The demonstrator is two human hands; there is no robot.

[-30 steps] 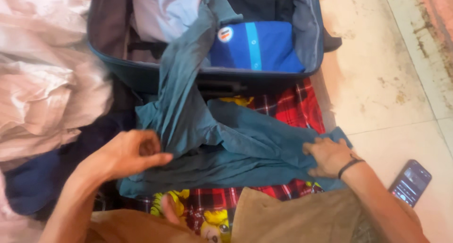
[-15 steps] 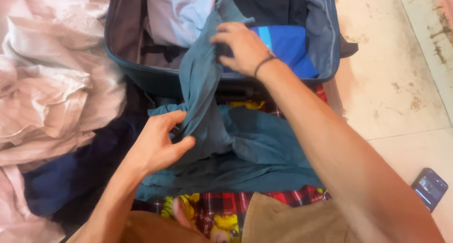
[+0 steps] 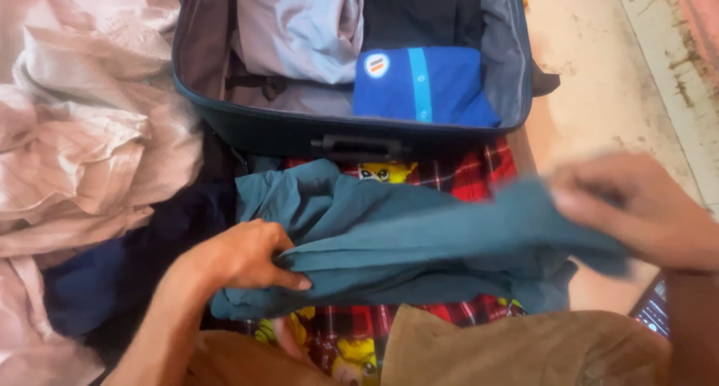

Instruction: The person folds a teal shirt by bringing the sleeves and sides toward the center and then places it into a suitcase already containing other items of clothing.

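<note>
Suitcase (image 3: 225, 120), dark teal and lying open, holds 3 folded items: a pale lilac garment (image 3: 299, 26), a bright blue shirt (image 3: 423, 86) and dark cloth behind them, hard to make out. Below it a teal garment (image 3: 404, 240) stretches across a red plaid cloth (image 3: 464, 172). The left hand (image 3: 243, 255) pinches its left edge; the blurred right hand (image 3: 636, 206) grips the raised right end. A phone (image 3: 653, 311) is cut off behind that wrist.
</note>
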